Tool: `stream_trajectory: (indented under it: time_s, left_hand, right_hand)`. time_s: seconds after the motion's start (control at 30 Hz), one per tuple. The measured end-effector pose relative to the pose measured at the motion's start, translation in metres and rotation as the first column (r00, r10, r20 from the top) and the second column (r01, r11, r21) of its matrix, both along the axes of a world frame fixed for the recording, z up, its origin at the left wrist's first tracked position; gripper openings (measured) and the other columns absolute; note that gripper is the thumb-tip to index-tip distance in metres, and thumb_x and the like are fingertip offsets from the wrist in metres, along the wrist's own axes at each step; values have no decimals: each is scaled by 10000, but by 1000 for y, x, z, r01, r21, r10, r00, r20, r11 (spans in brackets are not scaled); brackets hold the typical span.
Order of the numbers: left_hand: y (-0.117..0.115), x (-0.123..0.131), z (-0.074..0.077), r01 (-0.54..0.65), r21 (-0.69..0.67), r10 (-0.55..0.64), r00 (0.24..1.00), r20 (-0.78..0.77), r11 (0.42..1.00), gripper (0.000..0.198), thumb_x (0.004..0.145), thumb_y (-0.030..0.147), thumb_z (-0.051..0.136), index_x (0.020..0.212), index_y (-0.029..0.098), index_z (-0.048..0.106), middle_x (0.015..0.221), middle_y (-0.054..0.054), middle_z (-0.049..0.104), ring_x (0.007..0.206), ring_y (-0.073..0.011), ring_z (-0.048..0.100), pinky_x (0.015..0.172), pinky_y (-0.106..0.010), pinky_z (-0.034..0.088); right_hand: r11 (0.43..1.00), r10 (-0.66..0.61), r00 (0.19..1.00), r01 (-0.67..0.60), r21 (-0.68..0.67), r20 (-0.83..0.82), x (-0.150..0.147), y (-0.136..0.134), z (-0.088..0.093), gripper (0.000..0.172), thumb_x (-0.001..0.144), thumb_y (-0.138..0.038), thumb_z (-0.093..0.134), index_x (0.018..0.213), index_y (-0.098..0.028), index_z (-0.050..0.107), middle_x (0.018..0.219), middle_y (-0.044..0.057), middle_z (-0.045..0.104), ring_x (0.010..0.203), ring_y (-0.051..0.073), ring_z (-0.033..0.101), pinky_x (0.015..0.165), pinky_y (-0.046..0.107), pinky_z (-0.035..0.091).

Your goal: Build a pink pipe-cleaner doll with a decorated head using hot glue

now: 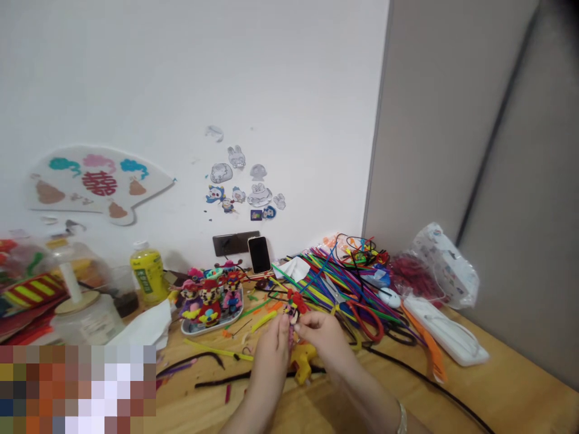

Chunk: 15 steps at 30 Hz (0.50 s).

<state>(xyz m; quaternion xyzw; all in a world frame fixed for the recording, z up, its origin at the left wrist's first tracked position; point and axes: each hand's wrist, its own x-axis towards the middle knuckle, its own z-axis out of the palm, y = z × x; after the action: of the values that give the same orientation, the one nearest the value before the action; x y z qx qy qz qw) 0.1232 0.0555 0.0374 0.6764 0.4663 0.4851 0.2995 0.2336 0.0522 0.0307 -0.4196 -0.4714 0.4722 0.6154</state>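
In the middle of the head view, my left hand (272, 346) is closed round a small pipe-cleaner doll (296, 302) with red, black and pink parts. My right hand (326, 339) pinches at the same doll from the right, fingertips together against its front. Fingers cover much of the doll's lower part. Just under my hands lies a yellow hot glue gun (302, 363), partly hidden by them. To the left, a white tray (192, 329) holds several finished-looking dolls (210, 301) in bright colours. Yellow and black pipe-cleaner pieces lie around my left wrist.
Behind my hands spreads a heap of coloured pipe cleaners (323, 274) with red-handled scissors (368, 322) on it. A phone (259, 255) leans on the wall beside a yellow-labelled bottle (147, 274). A white power strip (446, 330) lies right; a black cable (429, 386) crosses the table.
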Motion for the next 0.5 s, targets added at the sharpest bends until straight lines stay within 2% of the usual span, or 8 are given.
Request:
stream_trajectory:
  time_s: [0.3, 0.5]
  left_hand:
    - [3, 0, -5, -8, -35, 9, 1000, 27, 999, 364, 786, 495, 339, 559, 235, 456, 579, -7, 545, 587, -212, 518, 580, -305, 388]
    - [7, -1, -1, 10, -103, 6, 989, 151, 995, 402, 714, 582, 413, 612, 215, 543, 643, -42, 613, 671, -231, 562, 661, -321, 427]
  right_hand:
    - [998, -55, 997, 54, -29, -47, -4, 2, -4, 316, 451, -401, 750, 480, -138, 577, 462, -27, 530, 444, 89, 447, 489, 228, 374]
    - [999, -49, 998, 49, 21, 41, -3, 4, -5, 295, 538, -416, 710, 510, -140, 607, 481, -11, 542, 460, 105, 473, 470, 225, 378]
